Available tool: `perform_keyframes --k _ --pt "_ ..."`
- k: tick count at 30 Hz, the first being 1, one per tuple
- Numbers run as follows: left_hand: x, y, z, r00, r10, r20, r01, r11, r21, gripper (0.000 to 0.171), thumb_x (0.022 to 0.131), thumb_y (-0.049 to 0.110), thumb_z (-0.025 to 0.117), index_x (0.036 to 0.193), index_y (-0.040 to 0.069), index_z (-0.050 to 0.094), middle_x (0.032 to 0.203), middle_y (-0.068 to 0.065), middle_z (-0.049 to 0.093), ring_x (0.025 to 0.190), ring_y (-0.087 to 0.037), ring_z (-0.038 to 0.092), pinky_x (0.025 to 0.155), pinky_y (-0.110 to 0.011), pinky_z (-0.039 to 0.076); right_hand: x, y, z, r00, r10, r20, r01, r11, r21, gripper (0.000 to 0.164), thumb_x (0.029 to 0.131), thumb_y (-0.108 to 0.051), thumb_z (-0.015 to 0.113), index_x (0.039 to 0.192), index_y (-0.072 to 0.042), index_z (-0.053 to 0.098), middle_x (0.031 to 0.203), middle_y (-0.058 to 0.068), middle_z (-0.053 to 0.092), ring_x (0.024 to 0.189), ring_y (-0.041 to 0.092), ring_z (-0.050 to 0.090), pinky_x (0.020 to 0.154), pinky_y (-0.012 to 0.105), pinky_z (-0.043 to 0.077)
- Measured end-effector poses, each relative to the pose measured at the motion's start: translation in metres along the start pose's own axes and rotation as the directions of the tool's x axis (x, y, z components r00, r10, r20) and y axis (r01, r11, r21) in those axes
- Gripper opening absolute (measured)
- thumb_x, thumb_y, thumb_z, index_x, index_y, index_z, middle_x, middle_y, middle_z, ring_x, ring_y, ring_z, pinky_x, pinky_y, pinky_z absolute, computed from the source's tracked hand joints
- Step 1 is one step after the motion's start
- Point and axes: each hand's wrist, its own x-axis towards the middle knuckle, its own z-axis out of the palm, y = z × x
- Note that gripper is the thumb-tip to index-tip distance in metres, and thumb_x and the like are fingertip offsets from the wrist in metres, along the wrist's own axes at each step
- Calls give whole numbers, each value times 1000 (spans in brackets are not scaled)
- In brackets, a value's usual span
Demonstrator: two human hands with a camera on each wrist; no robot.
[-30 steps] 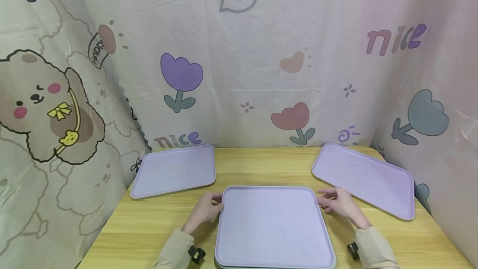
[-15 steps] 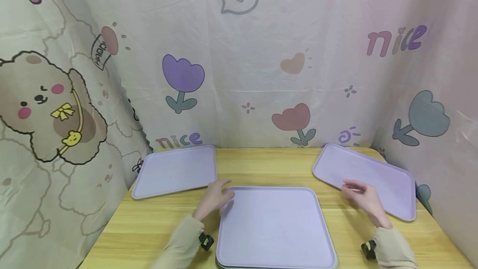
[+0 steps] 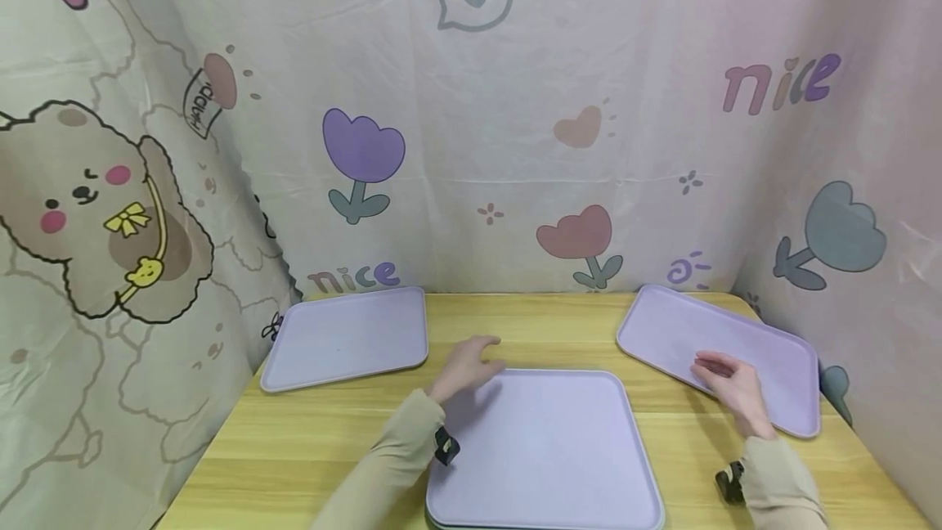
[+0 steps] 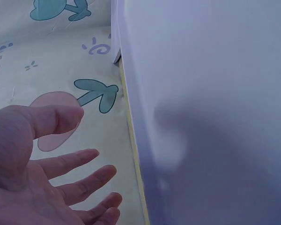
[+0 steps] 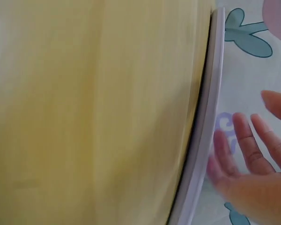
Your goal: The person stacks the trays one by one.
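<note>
A light purple rectangular tray (image 3: 548, 448) lies at the near middle of the table, with a darker edge showing beneath its front rim. Over its far left corner hovers my left hand (image 3: 467, 368), holding nothing; in the left wrist view its fingers (image 4: 89, 185) are spread and slightly bent, and its shadow falls on the tray. My right hand (image 3: 732, 389) is also without a load, raised by the near edge of the right-hand purple tray (image 3: 780, 350). Loosely bent fingers (image 5: 248, 145) show in the right wrist view, overlapping that tray's rim.
Another purple tray (image 3: 346, 338) lies at the back left of the wooden table (image 3: 250, 456). A patterned cloth (image 3: 471, 105) hangs behind the table and along both sides.
My left hand has moved from the middle tray's left edge to over its far left corner. My right hand has left the tray's right side and moved right. The trays stay put.
</note>
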Motion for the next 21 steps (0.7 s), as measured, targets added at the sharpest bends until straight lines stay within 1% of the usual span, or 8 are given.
perform_keyframes --k 1,3,5,8,11,13,15,21 --pt "1 -1 0 1000 -2 2 2 1000 -10 51 93 22 64 137 -3 56 142 -24 57 134 -43 52 114 -59 41 2 0 2 1000 8 21 -8 1000 -18 20 92 -13 71 112 -10 72 82 -32 65 80 -18 58 71 4 49" --pt "1 -4 1 1000 -12 6 12 999 -35 51 94 22 64 138 -3 55 143 -24 56 135 -43 50 115 -59 40 6 0 5 996 28 86 -24 999 -46 38 93 -14 71 124 6 64 86 -27 70 82 -17 59 73 5 49" --pt "1 -6 0 1000 -24 12 25 998 -51 51 95 23 64 139 -2 54 144 -24 55 136 -43 49 116 -59 40 8 1 8 985 46 168 -40 998 -40 53 94 -16 70 133 16 53 93 -18 75 85 -15 61 76 6 50" --pt "-2 -9 -1 999 -43 26 45 995 -85 52 97 24 63 140 -2 53 146 -24 53 138 -43 47 117 -60 38 11 2 10 964 67 259 -66 998 -13 59 95 -16 69 138 17 46 103 -10 78 89 -13 63 81 6 50" --pt "-5 -11 -3 999 -41 34 45 993 -106 51 97 23 62 140 -3 53 146 -25 53 138 -44 46 117 -61 37 12 5 11 955 65 290 -75 997 24 59 95 -14 68 139 17 45 104 -11 77 91 -13 64 82 5 50" --pt "-7 -12 -5 999 -38 37 42 993 -107 51 97 23 62 139 -4 53 145 -25 54 138 -45 47 117 -61 37 14 7 11 953 55 300 -67 997 32 58 95 -13 68 139 17 45 103 -14 77 91 -13 63 82 5 50" --pt "-8 -13 -6 998 -43 42 48 993 -109 50 98 23 61 140 -4 53 146 -25 53 138 -45 47 116 -61 37 14 8 10 949 42 313 -52 998 24 58 95 -12 68 139 18 44 106 -13 77 93 -14 62 82 5 49" --pt "-10 -18 -6 998 -53 47 58 990 -131 50 98 21 61 140 -4 52 146 -26 52 138 -46 46 116 -62 37 15 8 14 936 37 350 -14 998 -67 60 95 -17 68 141 14 45 122 11 74 97 -17 58 84 6 44"
